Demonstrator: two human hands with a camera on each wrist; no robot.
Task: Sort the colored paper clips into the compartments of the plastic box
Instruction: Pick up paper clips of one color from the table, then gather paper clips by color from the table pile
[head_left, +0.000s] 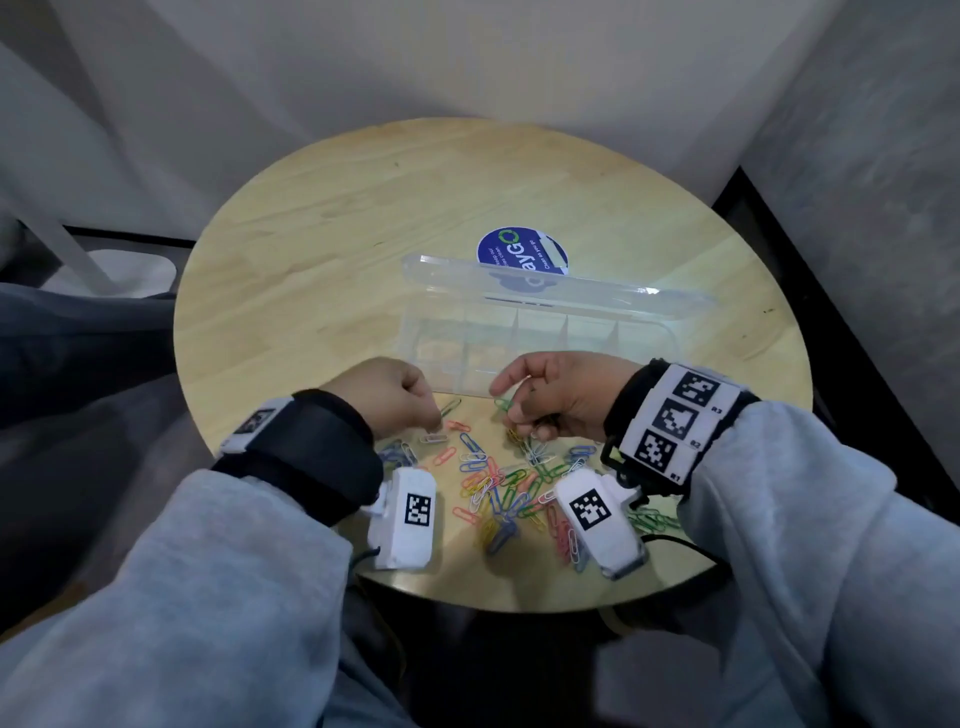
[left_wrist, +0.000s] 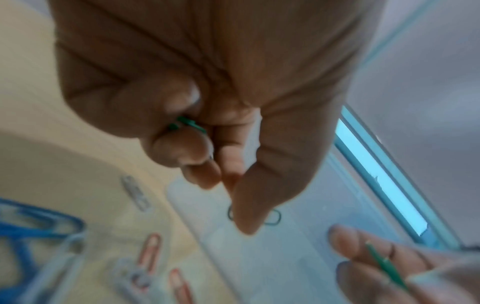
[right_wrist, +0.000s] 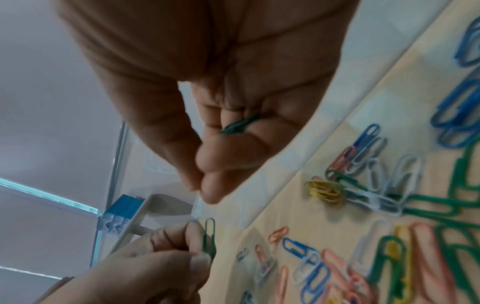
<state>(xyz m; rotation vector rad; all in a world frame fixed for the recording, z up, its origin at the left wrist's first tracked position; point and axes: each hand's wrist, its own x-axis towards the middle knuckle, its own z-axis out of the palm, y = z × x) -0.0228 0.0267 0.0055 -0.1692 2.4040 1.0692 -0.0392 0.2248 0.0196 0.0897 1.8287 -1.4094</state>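
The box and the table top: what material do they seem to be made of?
The box: clear, glossy plastic; the table shows through its walls and lid. The table top: pale wood or wood veneer, smooth finish, with visible grain lines; which of the two cannot be told.

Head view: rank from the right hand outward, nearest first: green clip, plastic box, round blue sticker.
From the right hand:
1. green clip: under its fingers, touching the hand.
2. plastic box: just beyond the hand, its near edge by the fingertips.
3. round blue sticker: farthest, on the table behind the box's open lid.
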